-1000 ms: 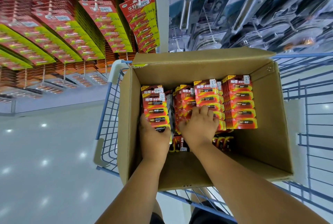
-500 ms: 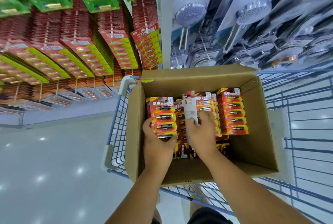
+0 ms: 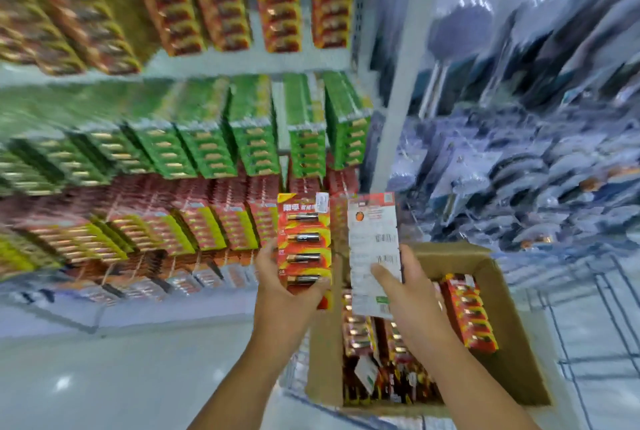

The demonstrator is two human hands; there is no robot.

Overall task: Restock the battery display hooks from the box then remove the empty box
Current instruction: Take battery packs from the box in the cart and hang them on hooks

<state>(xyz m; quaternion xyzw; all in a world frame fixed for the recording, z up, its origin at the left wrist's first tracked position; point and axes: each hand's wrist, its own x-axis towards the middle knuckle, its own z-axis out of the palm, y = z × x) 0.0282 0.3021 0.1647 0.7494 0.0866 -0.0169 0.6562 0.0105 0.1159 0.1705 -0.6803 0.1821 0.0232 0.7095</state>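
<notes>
My left hand (image 3: pixel 282 286) grips a stack of red battery packs (image 3: pixel 304 242), front side toward me, held up before the display. Beside it my right hand (image 3: pixel 405 286) grips another pack stack (image 3: pixel 374 249), showing its white printed back with barcodes. Both stacks are raised above the open cardboard box (image 3: pixel 512 353) at the lower right, which holds several more red battery packs (image 3: pixel 465 312). The display hooks (image 3: pixel 207 229) on the left carry rows of red, green and yellow battery packs. The frame is motion-blurred.
The box sits in a blue wire trolley (image 3: pixel 609 319). A white upright post (image 3: pixel 391 132) separates the battery display from shower heads in clear packaging (image 3: pixel 519 118) on the right. Shiny pale floor (image 3: pixel 104 377) lies at the lower left.
Both hands have lifted out of the box, each carrying a stack of battery packs up toward the display. The view has swung upward and left, and the box now sits lower right.
</notes>
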